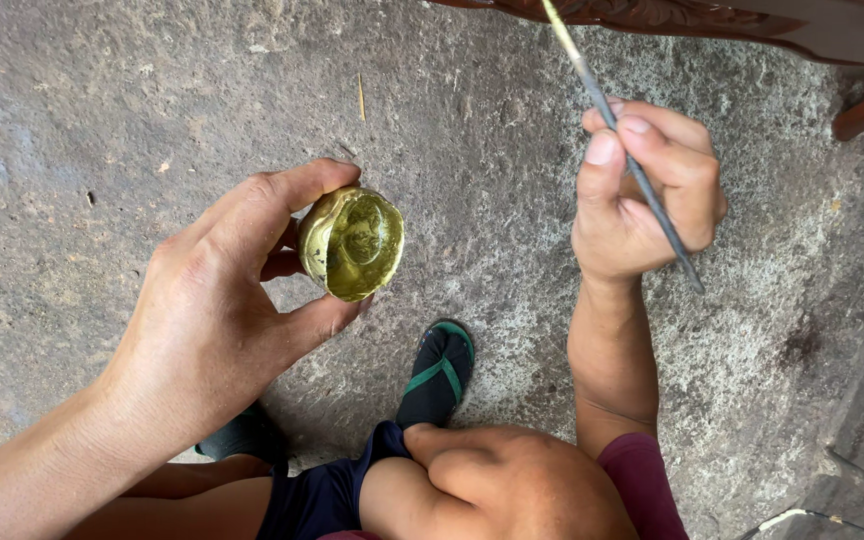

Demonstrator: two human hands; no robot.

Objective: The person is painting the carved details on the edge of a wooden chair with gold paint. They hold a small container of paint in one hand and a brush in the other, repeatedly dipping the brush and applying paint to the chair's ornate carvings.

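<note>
Left hand (202, 320) pinched the small gold-paint cup (352, 243) by its rim, tilted toward me to show the level. Right hand (642, 195) gripped the thin brush (632, 160) pen-style (well apart from cup), above concrete floor (102, 120).

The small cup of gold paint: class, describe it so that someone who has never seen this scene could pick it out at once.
Start from the rough grey concrete floor that fills the view, then find the left hand raised above it. Its thumb and fingers pinch a small cup tilted toward the camera. It is the only shiny thing here, coated inside and out with yellow-gold paint, unlike the thin dark brush in the right hand.
</note>
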